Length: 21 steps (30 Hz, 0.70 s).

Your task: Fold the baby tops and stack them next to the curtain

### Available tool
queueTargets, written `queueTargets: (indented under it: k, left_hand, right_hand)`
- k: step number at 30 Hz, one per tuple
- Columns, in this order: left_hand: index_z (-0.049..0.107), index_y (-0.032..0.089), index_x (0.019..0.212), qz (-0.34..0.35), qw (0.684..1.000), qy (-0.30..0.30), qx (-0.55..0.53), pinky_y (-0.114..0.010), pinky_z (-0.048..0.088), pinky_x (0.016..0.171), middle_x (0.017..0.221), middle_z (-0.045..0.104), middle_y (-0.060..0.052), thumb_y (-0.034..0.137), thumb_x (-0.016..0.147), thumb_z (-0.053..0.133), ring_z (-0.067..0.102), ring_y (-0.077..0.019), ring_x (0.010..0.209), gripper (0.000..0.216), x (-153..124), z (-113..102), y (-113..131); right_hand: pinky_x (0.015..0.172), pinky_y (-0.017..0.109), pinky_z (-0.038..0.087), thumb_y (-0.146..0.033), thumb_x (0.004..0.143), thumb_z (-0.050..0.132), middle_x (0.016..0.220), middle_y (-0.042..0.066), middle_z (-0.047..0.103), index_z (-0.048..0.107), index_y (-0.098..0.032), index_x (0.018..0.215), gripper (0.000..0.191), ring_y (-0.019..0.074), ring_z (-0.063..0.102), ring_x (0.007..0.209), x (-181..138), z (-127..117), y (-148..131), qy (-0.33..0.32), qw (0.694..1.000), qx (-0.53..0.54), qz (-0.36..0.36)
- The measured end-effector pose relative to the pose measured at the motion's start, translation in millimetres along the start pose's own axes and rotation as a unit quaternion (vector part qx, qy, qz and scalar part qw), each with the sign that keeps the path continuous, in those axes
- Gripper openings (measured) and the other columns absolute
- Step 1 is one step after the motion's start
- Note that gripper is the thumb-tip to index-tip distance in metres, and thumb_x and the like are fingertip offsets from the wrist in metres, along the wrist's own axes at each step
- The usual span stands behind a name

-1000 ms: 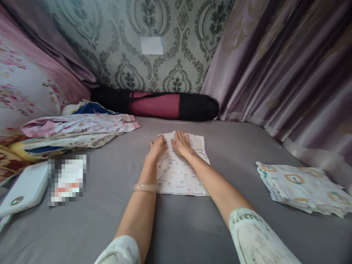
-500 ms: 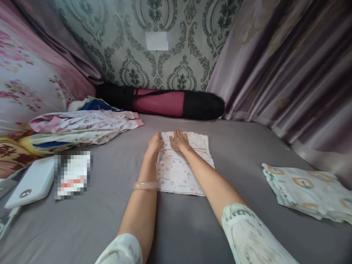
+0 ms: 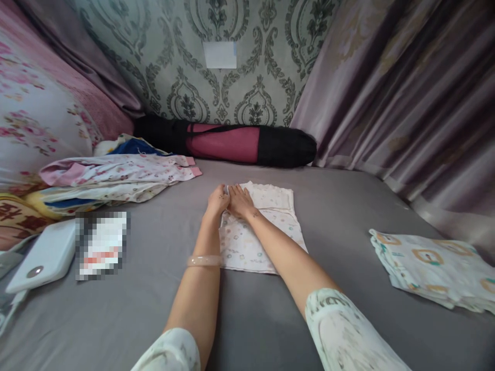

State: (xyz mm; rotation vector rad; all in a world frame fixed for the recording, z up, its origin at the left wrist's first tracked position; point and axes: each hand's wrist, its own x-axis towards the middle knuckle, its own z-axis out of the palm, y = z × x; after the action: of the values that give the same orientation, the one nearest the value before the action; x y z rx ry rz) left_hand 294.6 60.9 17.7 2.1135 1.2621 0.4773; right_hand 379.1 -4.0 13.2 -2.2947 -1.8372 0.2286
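A folded white garment (image 3: 251, 242) with a small print lies flat on the grey bedsheet, its far part folded over in a band with a crinkled edge. My left hand (image 3: 218, 199) is at its far left edge, fingers curled closed on the cloth; the fingertips are partly hidden. Beside it, my right hand (image 3: 240, 202) rests palm down on the folded band with its fingers stretched out, close to my left thumb. A pale bangle (image 3: 204, 261) circles my left wrist area.
Right of me lies a folded cloth with orange and green print (image 3: 429, 265). Several clothes (image 3: 127, 172) are heaped at the left, near a white power bank (image 3: 44, 255) with a cable and a blurred-out packet (image 3: 102, 245). A black and maroon long bag (image 3: 224, 143) lies along the wall.
My right hand has slid left across the garment's folded band, up to my left hand. My left hand stays at the left edge.
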Motion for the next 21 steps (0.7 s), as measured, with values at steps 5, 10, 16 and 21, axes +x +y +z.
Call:
queueTargets:
  k: [5,10,16,21]
  left_hand:
    - [0.049,0.009,0.138,0.033,0.999,0.006,0.004,-0.037,0.041,0.106,0.135,0.058,-0.018,0.016,0.087,0.041,0.053,-0.0261,0.128,0.052,-2,2,6]
    - [0.048,0.011,0.137,0.070,0.997,0.025,0.029,-0.040,0.039,0.108,0.137,0.056,-0.017,0.013,0.089,0.036,0.051,-0.0260,0.129,0.050,-5,10,13]
    - [0.044,0.015,0.137,0.116,0.988,-0.003,0.099,-0.051,0.027,0.114,0.145,0.048,-0.017,0.017,0.094,0.032,0.039,-0.0264,0.139,0.046,-13,26,21]
    - [0.045,0.016,0.133,0.124,0.977,-0.079,0.156,-0.057,0.022,0.115,0.154,0.034,-0.017,0.022,0.094,0.035,0.026,-0.0280,0.145,0.041,-17,32,20]
  right_hand:
    - [0.119,0.041,0.012,-0.033,0.100,0.024,0.160,0.011,0.022,0.026,-0.008,0.152,0.058,0.0217,0.014,0.149,-2,-7,10,0.013,0.998,0.052,0.014]
    - [0.119,0.047,0.007,-0.033,0.100,0.024,0.160,0.013,0.022,0.027,-0.007,0.152,0.058,0.0244,0.013,0.149,-17,-14,36,0.107,0.990,0.030,0.089]
    - [0.118,0.053,0.004,-0.038,0.100,0.026,0.160,0.013,0.023,0.031,-0.009,0.151,0.059,0.0280,0.012,0.148,-34,-14,64,0.105,0.982,-0.017,0.156]
    - [0.117,0.053,0.009,-0.042,0.100,0.024,0.158,0.011,0.028,0.034,-0.013,0.150,0.059,0.0269,0.016,0.147,-34,-5,68,0.083,0.982,-0.024,0.169]
